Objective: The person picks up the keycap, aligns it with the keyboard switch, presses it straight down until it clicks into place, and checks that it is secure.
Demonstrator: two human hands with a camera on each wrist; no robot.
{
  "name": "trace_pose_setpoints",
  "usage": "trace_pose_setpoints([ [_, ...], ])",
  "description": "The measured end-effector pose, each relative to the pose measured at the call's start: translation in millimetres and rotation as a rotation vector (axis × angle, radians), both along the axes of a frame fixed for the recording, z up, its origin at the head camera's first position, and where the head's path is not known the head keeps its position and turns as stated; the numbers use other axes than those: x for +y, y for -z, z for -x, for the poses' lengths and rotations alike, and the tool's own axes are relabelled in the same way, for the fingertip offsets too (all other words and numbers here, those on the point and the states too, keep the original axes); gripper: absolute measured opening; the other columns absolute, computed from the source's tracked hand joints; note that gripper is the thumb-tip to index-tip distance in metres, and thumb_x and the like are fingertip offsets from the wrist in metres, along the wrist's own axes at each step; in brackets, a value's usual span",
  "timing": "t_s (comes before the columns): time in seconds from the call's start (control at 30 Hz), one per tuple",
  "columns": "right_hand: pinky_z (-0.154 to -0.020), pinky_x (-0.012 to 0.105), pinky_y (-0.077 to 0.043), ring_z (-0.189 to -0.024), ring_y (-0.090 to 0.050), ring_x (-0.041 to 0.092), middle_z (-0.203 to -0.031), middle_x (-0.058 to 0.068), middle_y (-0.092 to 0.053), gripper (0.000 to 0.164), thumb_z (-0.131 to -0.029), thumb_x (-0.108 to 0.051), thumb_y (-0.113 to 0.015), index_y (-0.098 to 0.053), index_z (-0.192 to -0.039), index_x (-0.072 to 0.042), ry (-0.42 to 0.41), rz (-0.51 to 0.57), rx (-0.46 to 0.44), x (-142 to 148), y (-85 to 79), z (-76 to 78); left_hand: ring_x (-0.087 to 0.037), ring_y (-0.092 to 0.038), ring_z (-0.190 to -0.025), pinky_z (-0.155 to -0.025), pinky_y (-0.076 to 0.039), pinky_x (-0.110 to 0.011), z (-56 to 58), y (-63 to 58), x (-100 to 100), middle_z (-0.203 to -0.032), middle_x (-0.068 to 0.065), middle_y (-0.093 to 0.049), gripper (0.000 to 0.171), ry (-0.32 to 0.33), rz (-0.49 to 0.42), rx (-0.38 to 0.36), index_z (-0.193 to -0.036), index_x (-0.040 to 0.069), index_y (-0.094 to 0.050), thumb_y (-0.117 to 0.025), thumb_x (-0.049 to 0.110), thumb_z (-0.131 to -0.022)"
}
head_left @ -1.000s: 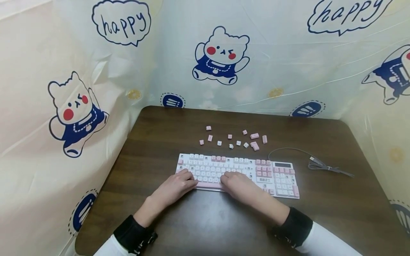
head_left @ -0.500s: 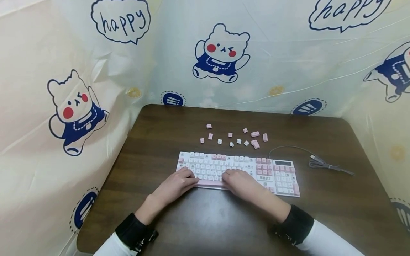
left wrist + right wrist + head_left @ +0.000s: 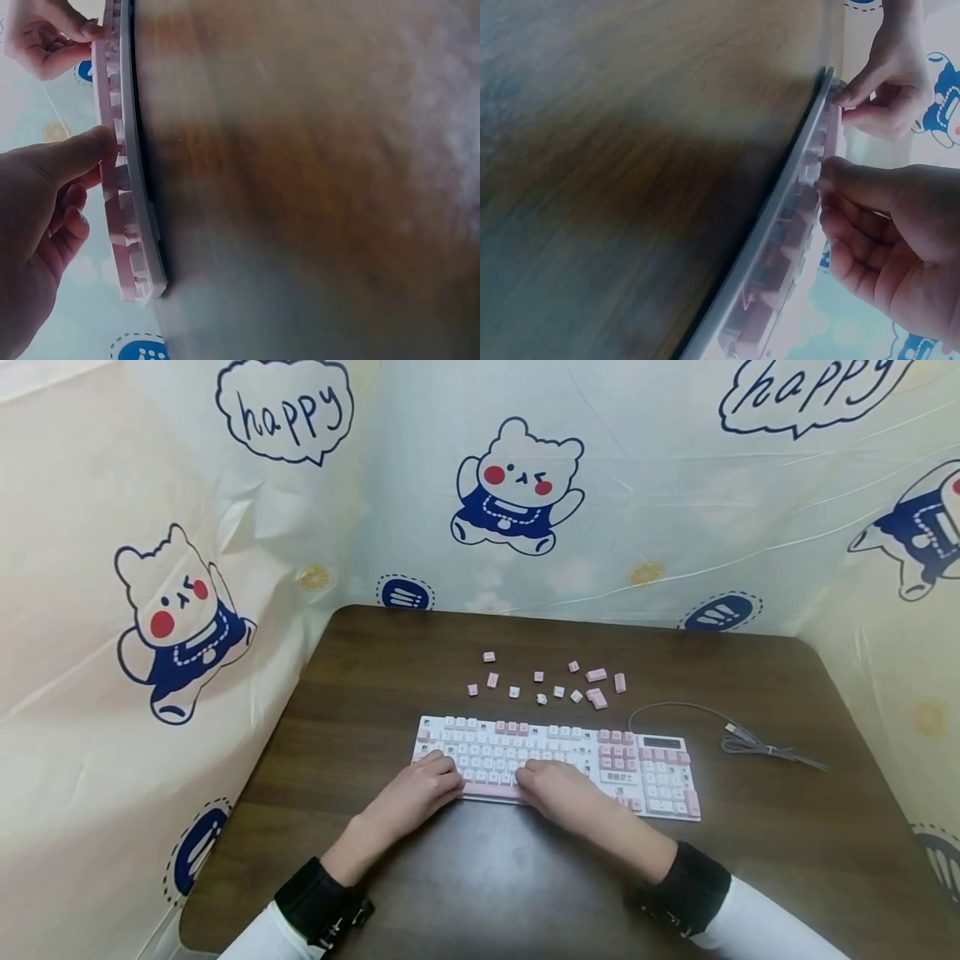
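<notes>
A white and pink keyboard (image 3: 483,750) lies on the brown table, with a long pink space bar (image 3: 490,791) along its near edge. My left hand (image 3: 420,789) is at the bar's left end, its thumb and index finger pinching it. The thumb (image 3: 94,144) lies on the near edge in the left wrist view. At the other end my right hand (image 3: 562,793) pinches the bar likewise, its other fingers curled. In the right wrist view, the right thumb (image 3: 847,176) presses at the keys' edge. Whether the bar is seated or raised cannot be told.
Several loose pink and white keycaps (image 3: 558,692) lie scattered behind the keyboard. A bundled grey cable (image 3: 750,746) rests to its right. Dark spots show where keys are off. A printed curtain (image 3: 405,485) surrounds the table (image 3: 360,668).
Both hands stay at the ends of the space bar. Only a slight shift of the head view shows.
</notes>
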State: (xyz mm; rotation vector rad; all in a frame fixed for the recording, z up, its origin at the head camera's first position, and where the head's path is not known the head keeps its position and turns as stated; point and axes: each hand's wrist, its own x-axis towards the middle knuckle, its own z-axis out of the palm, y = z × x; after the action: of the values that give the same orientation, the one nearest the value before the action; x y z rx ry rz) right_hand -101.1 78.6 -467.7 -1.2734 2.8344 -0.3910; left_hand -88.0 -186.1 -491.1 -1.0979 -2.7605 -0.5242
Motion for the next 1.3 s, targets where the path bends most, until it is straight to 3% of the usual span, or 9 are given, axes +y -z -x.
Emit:
trace_pose_setpoints([
  [0.27, -0.064, 0.03, -0.052, -0.066, -0.057, 0.012, -0.073, -0.001, -0.064, 0.006, -0.089, -0.015, -0.066, -0.068, -0.086, -0.011, 0.051, -0.039, -0.058, -6, -1.7, 0.2, -0.008, -0.047, -0.078, -0.069, -0.048, -0.025, 3.7, -4.5, 8, -0.082, 0.008, -0.058, 0.004, -0.026, 0.031, -0.074, -0.086, 0.016, -0.07, -0.072, 0.019, -0.086],
  [0.53, -0.063, 0.03, -0.054, -0.068, -0.062, 0.016, -0.075, 0.002, -0.068, 0.005, -0.087, -0.012, -0.066, -0.07, -0.087, -0.009, 0.06, -0.104, -0.059, -14, -4.6, -0.5, -0.009, -0.047, -0.076, -0.068, -0.048, -0.027, 3.4, -9.4, 14, -0.078, 0.007, -0.057, 0.007, -0.05, 0.075, -0.12, -0.082, 0.016, -0.067, -0.073, 0.018, -0.085],
  [0.83, -0.061, 0.031, -0.054, -0.064, -0.061, 0.017, -0.071, 0.003, -0.065, 0.006, -0.085, -0.011, -0.067, -0.067, -0.079, -0.009, 0.05, -0.083, -0.032, -14, -1.4, -5.0, -0.01, -0.046, -0.075, -0.068, -0.046, -0.026, -2.1, -7.9, 16, -0.076, 0.007, -0.055, 0.009, -0.048, 0.067, -0.117, -0.081, 0.016, -0.066, -0.074, 0.017, -0.084],
  [1.1, -0.064, 0.03, -0.054, -0.068, -0.061, 0.015, -0.075, 0.001, -0.066, 0.005, -0.087, -0.014, -0.067, -0.068, -0.085, -0.01, 0.064, -0.068, -0.08, -11, -0.2, 2.6, -0.009, -0.046, -0.075, -0.068, -0.047, -0.026, 5.4, -7.0, 15, -0.077, 0.007, -0.056, 0.008, -0.055, 0.087, -0.097, -0.082, 0.016, -0.067, -0.074, 0.019, -0.084],
  [1.3, -0.066, 0.032, -0.053, -0.07, -0.06, 0.015, -0.075, 0.001, -0.066, 0.007, -0.089, -0.016, -0.066, -0.066, -0.085, -0.01, 0.053, -0.035, -0.079, -8, 0.8, 5.5, -0.009, -0.048, -0.075, -0.068, -0.048, -0.027, 9.5, -6.2, 10, -0.079, 0.007, -0.057, 0.007, -0.035, 0.041, -0.1, -0.085, 0.016, -0.068, -0.073, 0.02, -0.085],
])
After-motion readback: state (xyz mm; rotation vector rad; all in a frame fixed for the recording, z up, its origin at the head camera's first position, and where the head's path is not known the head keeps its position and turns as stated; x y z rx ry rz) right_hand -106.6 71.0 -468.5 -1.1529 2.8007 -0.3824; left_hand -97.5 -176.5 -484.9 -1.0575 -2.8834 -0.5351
